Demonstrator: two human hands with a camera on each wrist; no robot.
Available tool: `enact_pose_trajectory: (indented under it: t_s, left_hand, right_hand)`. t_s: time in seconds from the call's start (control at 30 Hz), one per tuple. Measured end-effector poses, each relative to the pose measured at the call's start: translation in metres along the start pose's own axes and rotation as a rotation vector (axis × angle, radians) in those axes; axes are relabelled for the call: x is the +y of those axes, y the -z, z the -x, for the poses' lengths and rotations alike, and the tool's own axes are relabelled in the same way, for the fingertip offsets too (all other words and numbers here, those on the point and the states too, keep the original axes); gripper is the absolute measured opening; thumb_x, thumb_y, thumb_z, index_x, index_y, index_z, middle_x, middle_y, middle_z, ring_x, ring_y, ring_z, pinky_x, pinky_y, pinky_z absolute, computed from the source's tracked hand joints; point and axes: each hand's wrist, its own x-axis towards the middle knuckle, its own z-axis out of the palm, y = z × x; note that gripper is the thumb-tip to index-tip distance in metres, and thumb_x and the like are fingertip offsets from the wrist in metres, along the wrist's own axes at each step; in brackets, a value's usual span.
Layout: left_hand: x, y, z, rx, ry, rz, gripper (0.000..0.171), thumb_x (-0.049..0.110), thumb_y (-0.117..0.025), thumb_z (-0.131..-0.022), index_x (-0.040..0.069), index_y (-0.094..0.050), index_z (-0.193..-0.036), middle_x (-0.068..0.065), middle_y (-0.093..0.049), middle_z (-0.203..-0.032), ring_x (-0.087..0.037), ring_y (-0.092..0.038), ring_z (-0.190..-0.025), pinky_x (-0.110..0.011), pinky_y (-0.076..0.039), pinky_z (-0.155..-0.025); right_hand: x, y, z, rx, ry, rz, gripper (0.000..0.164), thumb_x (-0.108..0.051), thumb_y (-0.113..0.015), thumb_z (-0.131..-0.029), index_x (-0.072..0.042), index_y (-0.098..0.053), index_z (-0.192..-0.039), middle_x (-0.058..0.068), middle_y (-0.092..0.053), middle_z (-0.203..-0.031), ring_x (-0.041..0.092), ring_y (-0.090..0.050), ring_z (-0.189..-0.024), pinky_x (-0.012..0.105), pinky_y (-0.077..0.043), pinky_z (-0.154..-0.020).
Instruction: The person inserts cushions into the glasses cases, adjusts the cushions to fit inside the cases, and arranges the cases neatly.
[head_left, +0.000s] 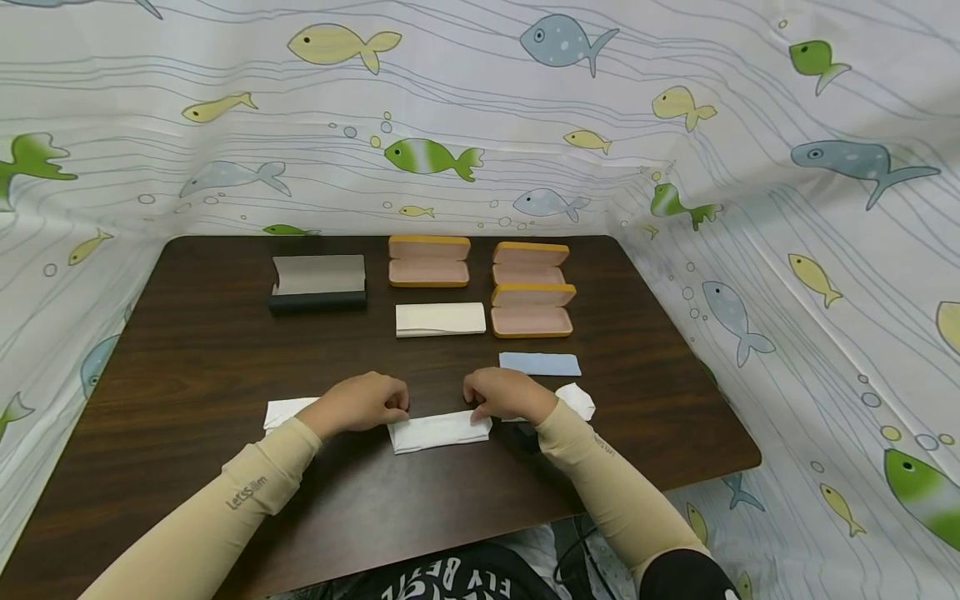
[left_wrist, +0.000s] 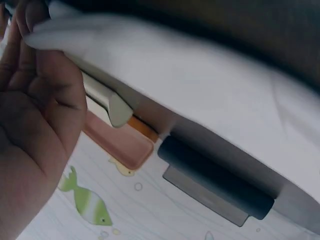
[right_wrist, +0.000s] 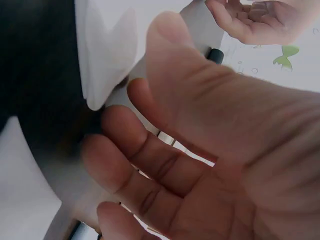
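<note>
1 wht cloth [head_left: 440, 432]; corners by L/R fingers [head_left: 481, 412].

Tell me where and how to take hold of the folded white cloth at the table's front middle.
Probably best pinched at its two short ends, left grip from the left, right grip from the right. The folded white cloth is a thin, narrow strip running crosswise, with each grip near a far corner.

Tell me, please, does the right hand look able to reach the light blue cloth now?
Probably yes: the light blue cloth lies just beyond the right hand, and the head view shows nothing standing between them.
</note>
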Motion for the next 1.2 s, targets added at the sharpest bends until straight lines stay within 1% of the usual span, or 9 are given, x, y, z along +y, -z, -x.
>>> enact_pose_trajectory:
  t_s: [0.1, 0.2, 0.4, 0.53, 0.7, 0.83, 0.97, 1.07, 1.2]
  left_hand:
    - [0.003, -0.005, 0.001, 0.002, 0.019, -0.01, 0.016, 0.024, -0.079, -0.09, 0.013, -0.067, -0.09, 0.006, -0.06, -0.077, -0.01, -0.053, -0.068, -0.031, -0.048, -0.062]
    - [0.002, -0.01, 0.001, 0.01, 0.024, -0.027, 0.023, 0.027, -0.083, -0.086, 0.012, -0.066, -0.09, 0.005, -0.058, -0.075, -0.01, -0.052, -0.067, -0.03, -0.047, -0.062]
    - [0.003, -0.017, -0.001, 0.033, 0.039, -0.086, 0.029, 0.029, -0.087, -0.08, 0.013, -0.062, -0.082, 0.006, -0.054, -0.072, -0.011, -0.051, -0.064, -0.03, -0.044, -0.057]
    - [0.005, -0.019, 0.0, 0.037, 0.054, -0.116, 0.029, 0.028, -0.087, -0.08, 0.014, -0.061, -0.078, 0.006, -0.054, -0.071, -0.011, -0.05, -0.062, -0.03, -0.043, -0.055]
    - [0.008, -0.019, 0.002, 0.031, 0.053, -0.136, 0.027, 0.028, -0.085, -0.082, 0.017, -0.063, -0.072, 0.009, -0.056, -0.068, -0.01, -0.05, -0.059, -0.031, -0.044, -0.056]
    - [0.01, -0.018, 0.002, 0.022, 0.046, -0.151, 0.029, 0.028, -0.083, -0.084, 0.018, -0.061, -0.068, 0.009, -0.055, -0.065, -0.01, -0.05, -0.059, -0.032, -0.045, -0.057]
    - [0.011, -0.018, 0.002, 0.013, 0.024, -0.17, 0.031, 0.026, -0.083, -0.084, 0.019, -0.059, -0.066, 0.009, -0.053, -0.065, -0.009, -0.048, -0.059, -0.031, -0.044, -0.056]
    - [0.011, -0.017, 0.002, 0.002, 0.0, -0.184, 0.032, 0.026, -0.083, -0.085, 0.019, -0.057, -0.066, 0.009, -0.051, -0.066, -0.009, -0.047, -0.06, -0.03, -0.043, -0.056]
    - [0.011, -0.015, 0.003, -0.014, -0.033, -0.19, 0.032, 0.025, -0.081, -0.087, 0.02, -0.055, -0.068, 0.01, -0.049, -0.07, -0.007, -0.046, -0.064, -0.034, -0.037, -0.065]
  right_hand:
    - [-0.003, -0.002, 0.001, 0.009, -0.009, 0.036, 0.029, -0.027, -0.086, -0.083, -0.013, -0.065, -0.097, -0.004, -0.056, -0.084, 0.011, -0.052, -0.074, 0.03, -0.046, -0.067]
    - [-0.005, -0.005, 0.002, 0.018, -0.023, 0.053, 0.029, -0.026, -0.086, -0.083, -0.013, -0.064, -0.096, -0.004, -0.057, -0.085, 0.011, -0.052, -0.075, 0.031, -0.046, -0.067]
    - [-0.008, -0.009, 0.001, 0.028, -0.044, 0.098, 0.026, -0.027, -0.086, -0.083, -0.014, -0.065, -0.09, -0.006, -0.057, -0.081, 0.01, -0.052, -0.073, 0.03, -0.047, -0.066]
    - [-0.01, -0.009, 0.001, 0.021, -0.066, 0.116, 0.025, -0.029, -0.086, -0.083, -0.017, -0.064, -0.082, -0.009, -0.057, -0.076, 0.008, -0.051, -0.068, 0.028, -0.046, -0.061]
    - [-0.012, -0.009, 0.002, 0.008, -0.07, 0.131, 0.024, -0.028, -0.084, -0.085, -0.019, -0.064, -0.076, -0.01, -0.057, -0.071, 0.007, -0.05, -0.063, 0.027, -0.044, -0.058]
    - [-0.01, -0.008, 0.002, -0.011, -0.05, 0.122, 0.023, -0.026, -0.082, -0.087, -0.019, -0.064, -0.074, -0.01, -0.055, -0.07, 0.007, -0.049, -0.063, 0.028, -0.044, -0.058]
    - [-0.007, -0.009, 0.0, -0.06, -0.018, 0.078, 0.025, -0.023, -0.079, -0.091, -0.019, -0.061, -0.074, -0.01, -0.052, -0.071, 0.007, -0.047, -0.064, 0.026, -0.041, -0.058]
    - [-0.003, -0.008, 0.0, -0.086, 0.034, 0.031, 0.026, -0.019, -0.077, -0.093, -0.018, -0.059, -0.074, -0.009, -0.05, -0.072, 0.007, -0.045, -0.064, 0.024, -0.039, -0.059]
    - [0.001, -0.006, 0.001, -0.079, 0.119, -0.051, 0.025, -0.014, -0.076, -0.093, -0.015, -0.058, -0.075, -0.007, -0.048, -0.073, 0.007, -0.045, -0.065, 0.023, -0.038, -0.06]
